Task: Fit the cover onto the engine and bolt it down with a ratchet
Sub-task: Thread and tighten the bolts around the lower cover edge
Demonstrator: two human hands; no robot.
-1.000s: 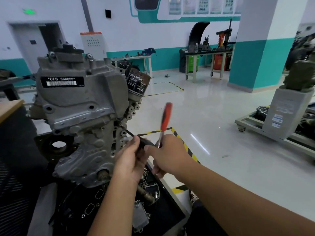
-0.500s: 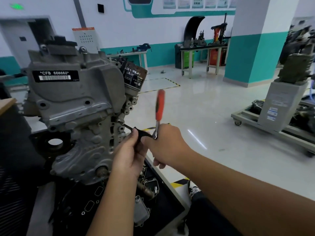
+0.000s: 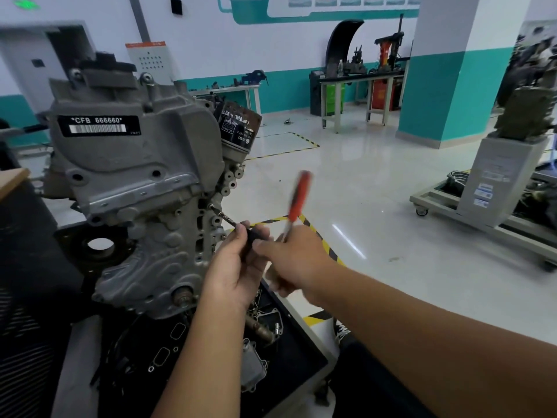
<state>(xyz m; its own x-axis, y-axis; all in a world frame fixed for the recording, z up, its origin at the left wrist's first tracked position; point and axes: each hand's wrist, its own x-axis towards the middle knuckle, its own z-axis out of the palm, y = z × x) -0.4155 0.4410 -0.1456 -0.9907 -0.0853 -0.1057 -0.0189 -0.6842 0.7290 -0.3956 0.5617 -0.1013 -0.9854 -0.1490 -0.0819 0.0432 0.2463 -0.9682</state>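
While the ratchet (image 3: 297, 200) is gripped at its handle by the right hand (image 3: 297, 260) and its extension steadied by the left hand (image 3: 238, 267), the bit should be kept square on the engine (image 3: 144, 188) cover's right-edge bolt.

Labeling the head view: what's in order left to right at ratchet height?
Engine cover → extension bar → left hand → right hand → red ratchet handle → wheeled cart.
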